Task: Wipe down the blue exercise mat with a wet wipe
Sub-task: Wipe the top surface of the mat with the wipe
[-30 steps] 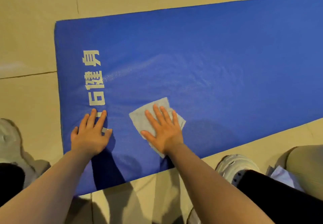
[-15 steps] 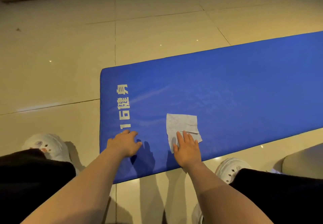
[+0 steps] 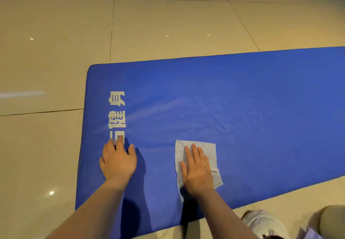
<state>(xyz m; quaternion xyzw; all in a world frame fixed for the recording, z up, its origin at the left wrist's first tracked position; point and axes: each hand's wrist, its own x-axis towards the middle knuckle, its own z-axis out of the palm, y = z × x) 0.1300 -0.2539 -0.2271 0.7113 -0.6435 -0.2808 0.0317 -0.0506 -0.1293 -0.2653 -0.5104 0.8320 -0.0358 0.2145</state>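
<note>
Here, a padded blue exercise mat (image 3: 224,108) with white printed characters (image 3: 117,115) lies flat on the glossy beige tiled floor (image 3: 46,52). The right hand (image 3: 197,171) presses palm-down on a pale grey rectangular wet wipe (image 3: 206,149), fingers straight and close together; the wipe is spread on the mat near its near edge. The left hand (image 3: 118,161) rests flat on the mat beside the characters, fingers extended and slightly parted, holding nothing. A white shoe (image 3: 265,222) sits at lower right.
</note>
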